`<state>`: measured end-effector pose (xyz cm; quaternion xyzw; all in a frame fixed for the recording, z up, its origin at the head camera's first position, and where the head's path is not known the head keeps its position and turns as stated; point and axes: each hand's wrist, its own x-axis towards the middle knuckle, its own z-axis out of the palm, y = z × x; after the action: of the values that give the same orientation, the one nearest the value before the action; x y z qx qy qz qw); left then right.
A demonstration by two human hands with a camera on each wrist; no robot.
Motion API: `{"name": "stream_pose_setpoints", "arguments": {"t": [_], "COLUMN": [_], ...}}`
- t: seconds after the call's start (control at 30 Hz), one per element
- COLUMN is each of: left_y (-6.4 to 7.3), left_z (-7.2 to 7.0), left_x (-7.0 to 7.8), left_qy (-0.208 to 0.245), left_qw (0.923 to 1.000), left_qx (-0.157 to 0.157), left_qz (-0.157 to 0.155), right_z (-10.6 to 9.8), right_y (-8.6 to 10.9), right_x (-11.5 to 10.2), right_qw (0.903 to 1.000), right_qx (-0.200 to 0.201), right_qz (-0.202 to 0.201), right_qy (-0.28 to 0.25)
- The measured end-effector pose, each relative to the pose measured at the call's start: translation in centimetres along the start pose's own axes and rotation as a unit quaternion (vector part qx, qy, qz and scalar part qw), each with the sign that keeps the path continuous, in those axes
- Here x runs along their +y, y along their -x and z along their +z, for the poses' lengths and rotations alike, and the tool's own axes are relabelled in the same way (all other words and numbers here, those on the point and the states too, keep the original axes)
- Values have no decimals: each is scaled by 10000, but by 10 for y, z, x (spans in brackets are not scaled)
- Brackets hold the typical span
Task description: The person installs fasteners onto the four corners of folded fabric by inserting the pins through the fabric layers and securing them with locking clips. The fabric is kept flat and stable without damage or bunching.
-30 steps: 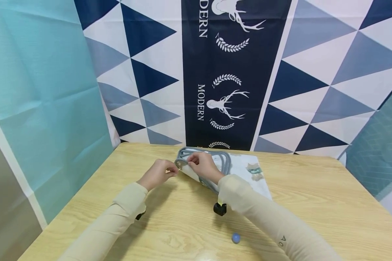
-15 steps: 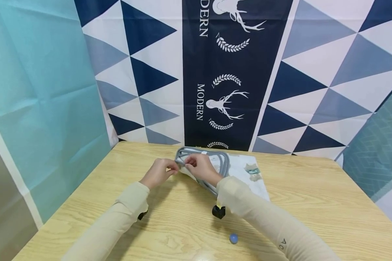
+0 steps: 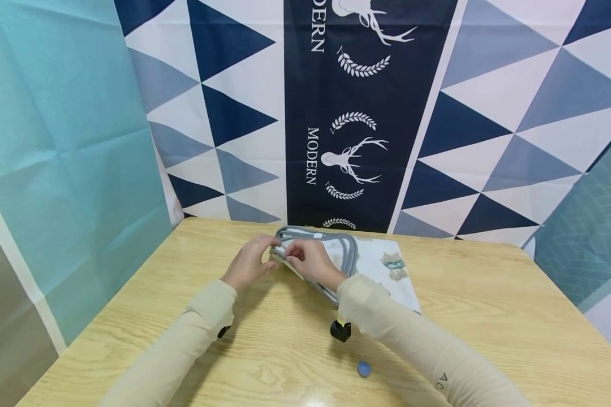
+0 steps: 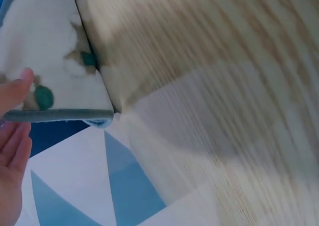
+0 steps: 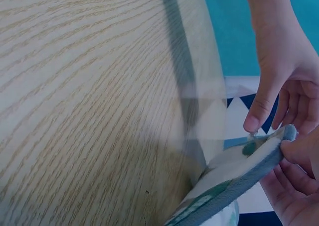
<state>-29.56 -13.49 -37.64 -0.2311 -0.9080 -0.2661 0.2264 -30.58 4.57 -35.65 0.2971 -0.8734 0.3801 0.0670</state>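
A folded white blanket [image 3: 371, 254] with grey edging and a bear print lies near the back edge of the table. My right hand [image 3: 313, 263] pinches its grey-edged left corner, which is raised off the wood in the right wrist view. Thumb and fingers apart, my left hand [image 3: 249, 263] is at that same corner. In the left wrist view the left thumb [image 4: 20, 89] is over the blanket's face, while its fingers [image 4: 15, 146] are beyond the grey edging [image 4: 60, 115].
A small blue ball [image 3: 364, 369] rests on the wooden table [image 3: 280, 350] in front of the right forearm. A black wrist camera [image 3: 340, 330] hangs under the right sleeve. Patterned cloth [image 3: 234, 113] covers the back wall, with a teal curtain [image 3: 81, 169] on the left.
My left fingers, earlier closed together at the blanket's corner, have spread apart and lifted slightly. My right hand keeps its pinch, moved a little left.
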Motion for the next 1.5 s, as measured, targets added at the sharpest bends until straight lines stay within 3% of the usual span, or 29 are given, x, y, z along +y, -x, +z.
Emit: {"name": "stream_pose_setpoints", "arguments": {"t": [0.1, 0.2, 0.4, 0.67, 0.9, 1.03, 1.13, 1.23, 1.33, 1.5], "left_y": [0, 1, 3, 3, 5, 5, 4, 3, 3, 4], "left_z": [1, 2, 3, 3, 3, 4, 4, 4, 4, 4], "left_x": [-2, -3, -1, -3, -5, -6, -7, -8, -9, -9], "left_qy": [-83, -179, -228, -306, -306, -238, -231, -234, -285, -261], "left_qw": [9993, 9983, 9985, 9981, 9985, 9989, 9988, 9988, 9988, 9992], "left_qx": [48, 178, 275, 408, 349, 355, 370, 383, 382, 305], "left_qz": [364, 531, 411, 347, 287, 201, 203, 189, 133, 94], "right_z": [0, 2, 2, -18, -42, -56, -66, -73, -75, -74], "right_y": [0, 1, 5, 23, 54, 74, 90, 105, 118, 132], "right_x": [0, 1, 3, 5, 10, 8, 6, 4, 4, 9], "right_qw": [10000, 9998, 9998, 9996, 9956, 9808, 9583, 9367, 9262, 9228], "right_qx": [-29, -55, -135, -137, -797, -1646, -2465, -3152, -3483, -3600], "right_qz": [-65, -159, -120, -193, -384, -865, -1129, -1067, -759, -557], "right_qy": [-53, -97, -83, 140, 305, 584, 900, 1087, 1226, 1251]}}
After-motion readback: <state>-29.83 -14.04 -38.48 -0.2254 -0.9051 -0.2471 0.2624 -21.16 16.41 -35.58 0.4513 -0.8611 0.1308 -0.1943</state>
